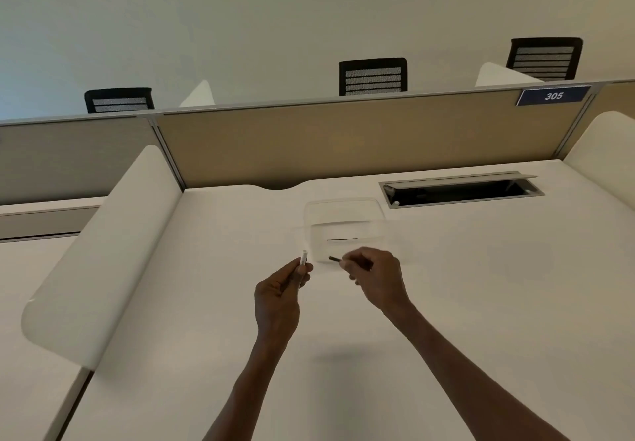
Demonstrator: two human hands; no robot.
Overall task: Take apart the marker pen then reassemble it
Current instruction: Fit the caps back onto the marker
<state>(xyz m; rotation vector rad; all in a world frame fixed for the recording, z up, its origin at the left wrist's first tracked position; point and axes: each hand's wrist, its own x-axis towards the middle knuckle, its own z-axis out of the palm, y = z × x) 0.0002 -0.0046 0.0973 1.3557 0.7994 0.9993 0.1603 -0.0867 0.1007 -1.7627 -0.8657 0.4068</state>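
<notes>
My left hand [280,291] grips a white marker barrel [303,258], held upright with its top end poking out above my fingers. My right hand [376,277] pinches a thin dark marker part [335,259] that points left toward the barrel; a small gap separates the two pieces. Both hands hover above the white desk, just in front of a clear plastic tray [343,210]. Inside the tray lies a thin dark rod [342,239]. Most of each marker piece is hidden inside my fingers.
A recessed cable box with a raised lid [460,190] sits at the back right of the desk [481,303]. White side dividers [103,251] flank the desk, and a tan partition [343,138] with a "305" label [553,95] stands behind it. Black chairs show beyond.
</notes>
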